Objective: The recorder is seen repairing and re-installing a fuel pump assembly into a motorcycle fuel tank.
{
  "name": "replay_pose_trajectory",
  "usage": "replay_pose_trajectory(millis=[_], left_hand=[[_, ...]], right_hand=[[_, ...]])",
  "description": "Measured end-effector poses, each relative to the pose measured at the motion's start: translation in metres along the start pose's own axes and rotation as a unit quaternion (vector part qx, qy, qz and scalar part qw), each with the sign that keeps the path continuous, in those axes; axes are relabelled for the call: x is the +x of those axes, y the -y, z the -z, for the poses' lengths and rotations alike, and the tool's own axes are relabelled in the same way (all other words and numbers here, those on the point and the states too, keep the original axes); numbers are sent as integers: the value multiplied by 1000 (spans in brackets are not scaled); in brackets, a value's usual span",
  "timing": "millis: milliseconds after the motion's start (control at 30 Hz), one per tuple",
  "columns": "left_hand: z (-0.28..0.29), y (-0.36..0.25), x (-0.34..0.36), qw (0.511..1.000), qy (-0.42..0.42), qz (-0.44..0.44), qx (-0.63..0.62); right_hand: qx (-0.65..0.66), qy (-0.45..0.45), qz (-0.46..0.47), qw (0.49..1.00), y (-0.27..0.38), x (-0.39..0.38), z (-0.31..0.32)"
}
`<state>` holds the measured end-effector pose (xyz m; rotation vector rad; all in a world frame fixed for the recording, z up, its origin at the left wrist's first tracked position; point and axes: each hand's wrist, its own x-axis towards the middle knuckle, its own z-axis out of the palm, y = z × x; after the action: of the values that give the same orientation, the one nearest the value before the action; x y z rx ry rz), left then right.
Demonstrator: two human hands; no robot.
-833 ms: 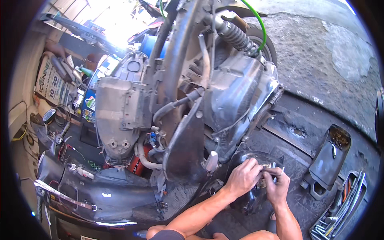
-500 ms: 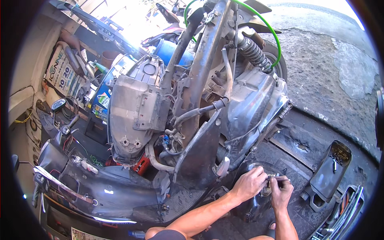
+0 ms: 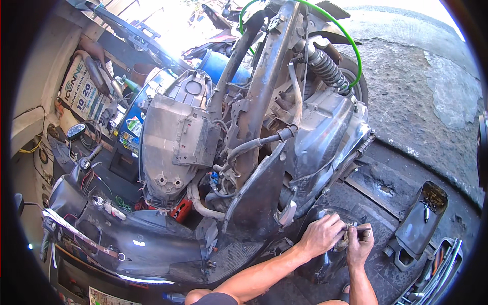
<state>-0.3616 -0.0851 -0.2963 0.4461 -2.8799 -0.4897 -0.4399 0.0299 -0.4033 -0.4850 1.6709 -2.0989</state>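
My left hand (image 3: 323,235) and my right hand (image 3: 360,245) meet low on the right, fingers pinched closed around a small metal fitting (image 3: 344,240). Its exact kind is too small and covered to make out. Right beneath it lies a glossy black rounded part (image 3: 328,265), tank-like in shape, resting on the dark floor. The thumb of my right hand points up beside the fitting, with the fingers curled over. Close to my left hand stands the partly stripped scooter (image 3: 251,122), its frame and hoses bare.
To the right lies a grey open container (image 3: 426,216) with small metal parts in it. Below that sits a tray of wrenches and other tools (image 3: 439,269). A loose dark scooter body panel (image 3: 147,244) stretches across the left, and a blue drum (image 3: 222,66) stands behind.
The view has shifted slightly. Both hands stay together at the small fitting, and the fingers of my right hand look a little more curled.
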Motion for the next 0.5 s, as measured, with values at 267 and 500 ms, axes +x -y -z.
replay_pose_trajectory(millis=[267,500], left_hand=[[1,1,1,1000,-7,-19,8],[-4,0,5,1000,-8,-6,1]], right_hand=[[52,-32,38,997,11,0,-11],[22,-43,37,998,20,3,-14]])
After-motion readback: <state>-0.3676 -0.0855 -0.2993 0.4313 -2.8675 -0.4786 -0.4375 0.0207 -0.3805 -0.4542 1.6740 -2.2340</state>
